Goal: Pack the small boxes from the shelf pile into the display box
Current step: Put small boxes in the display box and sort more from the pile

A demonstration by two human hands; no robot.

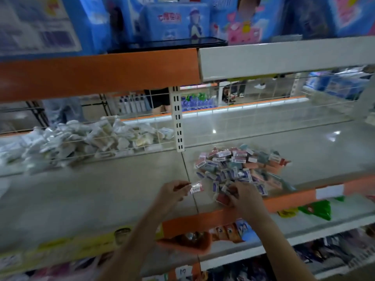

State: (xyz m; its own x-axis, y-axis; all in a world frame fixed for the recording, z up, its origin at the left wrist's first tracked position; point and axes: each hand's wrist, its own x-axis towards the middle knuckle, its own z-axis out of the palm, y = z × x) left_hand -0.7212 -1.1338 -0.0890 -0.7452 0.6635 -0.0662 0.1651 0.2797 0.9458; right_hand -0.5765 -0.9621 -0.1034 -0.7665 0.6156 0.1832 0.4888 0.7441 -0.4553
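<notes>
A pile of small boxes [239,165], pink, blue, white and orange, lies on the grey shelf [101,189] right of the middle. My left hand [172,191] pinches one small wrapped box [196,187] just left of the pile. My right hand [243,196] is at the pile's near edge, fingers curled over several small boxes, with a red one [222,198] under it. An orange display box [188,242] sits on the shelf below, beneath my forearms; it is blurred and its contents are unclear.
White plastic-wrapped packets [81,140] are heaped behind a wire divider at the left. A slotted white upright [178,118] stands behind the pile. An orange shelf-edge strip [304,196] runs along the front. A green packet [316,209] lies on the lower shelf at right.
</notes>
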